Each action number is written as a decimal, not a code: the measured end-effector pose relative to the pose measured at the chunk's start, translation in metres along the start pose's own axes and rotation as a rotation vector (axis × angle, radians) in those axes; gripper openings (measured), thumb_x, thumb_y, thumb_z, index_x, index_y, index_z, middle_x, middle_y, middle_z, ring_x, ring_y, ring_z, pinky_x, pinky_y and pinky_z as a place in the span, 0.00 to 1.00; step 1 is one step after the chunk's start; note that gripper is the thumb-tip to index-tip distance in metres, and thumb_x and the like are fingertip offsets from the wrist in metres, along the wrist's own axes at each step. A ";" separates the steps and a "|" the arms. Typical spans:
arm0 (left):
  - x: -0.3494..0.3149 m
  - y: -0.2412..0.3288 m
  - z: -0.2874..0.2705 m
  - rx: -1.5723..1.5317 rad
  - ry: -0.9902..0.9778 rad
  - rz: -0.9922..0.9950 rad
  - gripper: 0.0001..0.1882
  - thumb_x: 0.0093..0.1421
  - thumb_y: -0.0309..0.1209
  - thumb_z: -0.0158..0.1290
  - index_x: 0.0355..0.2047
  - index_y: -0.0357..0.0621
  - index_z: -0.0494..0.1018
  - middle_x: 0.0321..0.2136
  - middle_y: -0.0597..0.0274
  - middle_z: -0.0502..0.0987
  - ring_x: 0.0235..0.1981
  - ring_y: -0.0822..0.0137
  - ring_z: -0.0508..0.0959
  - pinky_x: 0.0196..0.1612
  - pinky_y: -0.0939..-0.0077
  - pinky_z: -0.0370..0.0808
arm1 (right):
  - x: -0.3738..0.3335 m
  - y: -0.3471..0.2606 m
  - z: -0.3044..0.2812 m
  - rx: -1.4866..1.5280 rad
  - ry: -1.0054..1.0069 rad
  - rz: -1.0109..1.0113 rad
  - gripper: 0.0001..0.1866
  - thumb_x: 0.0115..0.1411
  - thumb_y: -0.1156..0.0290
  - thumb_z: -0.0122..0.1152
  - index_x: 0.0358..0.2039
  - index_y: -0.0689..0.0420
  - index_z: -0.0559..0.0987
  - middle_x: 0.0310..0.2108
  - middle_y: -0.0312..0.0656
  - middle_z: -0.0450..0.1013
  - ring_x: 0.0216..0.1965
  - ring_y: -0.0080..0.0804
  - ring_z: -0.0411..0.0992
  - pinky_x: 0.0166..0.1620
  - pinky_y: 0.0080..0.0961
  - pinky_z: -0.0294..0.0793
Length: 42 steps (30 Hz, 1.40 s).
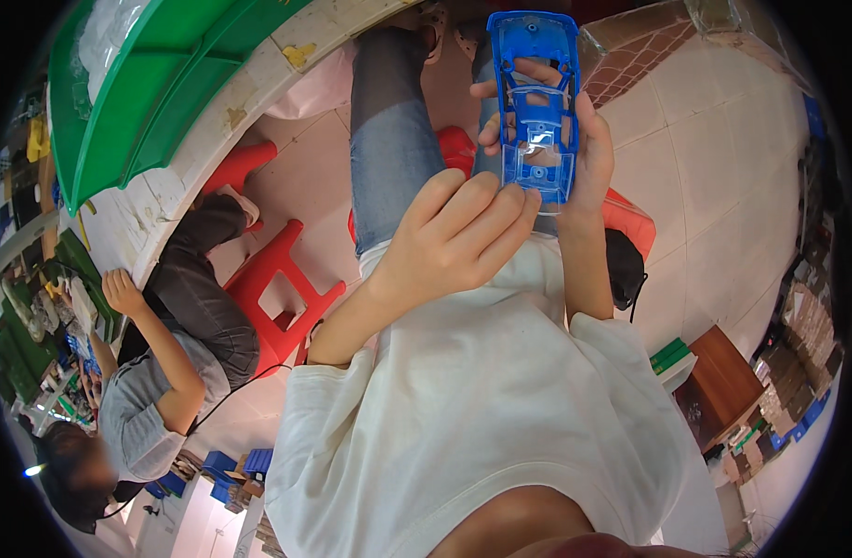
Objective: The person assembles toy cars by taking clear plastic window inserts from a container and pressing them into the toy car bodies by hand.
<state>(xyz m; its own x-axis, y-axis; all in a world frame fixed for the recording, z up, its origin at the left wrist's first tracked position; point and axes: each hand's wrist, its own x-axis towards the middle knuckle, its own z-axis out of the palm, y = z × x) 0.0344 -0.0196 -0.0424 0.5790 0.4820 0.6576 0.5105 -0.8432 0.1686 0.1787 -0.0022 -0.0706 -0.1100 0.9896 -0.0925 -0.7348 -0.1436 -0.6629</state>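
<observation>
A blue plastic toy car body shell (pixel 492 46) is held up in front of me, its hollow inside facing me. Lying in it is a clear plastic window piece (pixel 540 139). My right hand (pixel 593 158) grips the shell from behind: the thumb runs along its right edge, and fingers show past the left edge and through the openings. With fingers curled, my left hand (pixel 458 232) pinches at the near end, where the clear piece overlaps the shell. Its fingertips are partly hidden, so the exact contact is hard to see.
A green plastic bin (pixel 156 88) stands on a worn white table edge (pixel 198 153) at upper left. At left a co-worker (pixel 156 409) sits by a red stool (pixel 291 288). A cardboard box (pixel 630 51) is at upper right, a brown cabinet (pixel 723 386) lower right.
</observation>
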 end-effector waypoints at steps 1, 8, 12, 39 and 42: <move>0.001 -0.001 -0.001 -0.031 -0.042 -0.001 0.16 0.32 0.26 0.53 0.27 0.48 0.75 0.25 0.71 0.71 0.27 0.72 0.68 0.30 0.77 0.62 | 0.000 0.000 0.000 -0.010 0.003 -0.008 0.30 0.58 0.50 0.31 0.51 0.63 0.57 0.44 0.63 0.61 0.29 0.38 0.72 0.30 0.25 0.76; 0.002 -0.002 -0.004 -0.141 -0.102 -0.005 0.16 0.32 0.25 0.53 0.27 0.45 0.74 0.26 0.70 0.71 0.28 0.72 0.69 0.31 0.77 0.63 | 0.000 0.000 -0.001 -0.028 0.049 -0.025 0.29 0.58 0.51 0.31 0.50 0.62 0.59 0.43 0.61 0.62 0.28 0.37 0.72 0.29 0.24 0.76; 0.002 -0.004 -0.004 -0.160 -0.096 -0.009 0.16 0.32 0.24 0.54 0.27 0.45 0.74 0.25 0.69 0.71 0.27 0.71 0.69 0.31 0.77 0.63 | -0.001 0.001 -0.001 -0.049 0.056 -0.021 0.29 0.57 0.50 0.34 0.50 0.61 0.60 0.43 0.58 0.64 0.29 0.36 0.72 0.31 0.25 0.75; 0.008 0.003 -0.001 -0.110 0.060 -0.027 0.09 0.37 0.26 0.54 0.23 0.47 0.72 0.22 0.69 0.73 0.30 0.71 0.75 0.33 0.81 0.62 | -0.003 -0.001 -0.005 -0.003 -0.009 -0.052 0.30 0.58 0.50 0.34 0.51 0.62 0.58 0.47 0.64 0.58 0.31 0.38 0.71 0.34 0.26 0.74; 0.010 0.004 0.001 -0.026 0.092 -0.023 0.10 0.37 0.26 0.53 0.24 0.47 0.73 0.23 0.69 0.73 0.30 0.71 0.75 0.32 0.81 0.62 | -0.004 0.002 -0.004 0.019 -0.090 -0.052 0.29 0.58 0.50 0.33 0.52 0.60 0.56 0.48 0.62 0.58 0.32 0.37 0.70 0.33 0.26 0.74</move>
<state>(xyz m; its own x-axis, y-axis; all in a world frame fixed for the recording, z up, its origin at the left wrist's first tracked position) 0.0428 -0.0174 -0.0359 0.5055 0.4786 0.7179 0.5061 -0.8384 0.2026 0.1806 -0.0060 -0.0745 -0.1307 0.9914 0.0091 -0.7533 -0.0934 -0.6511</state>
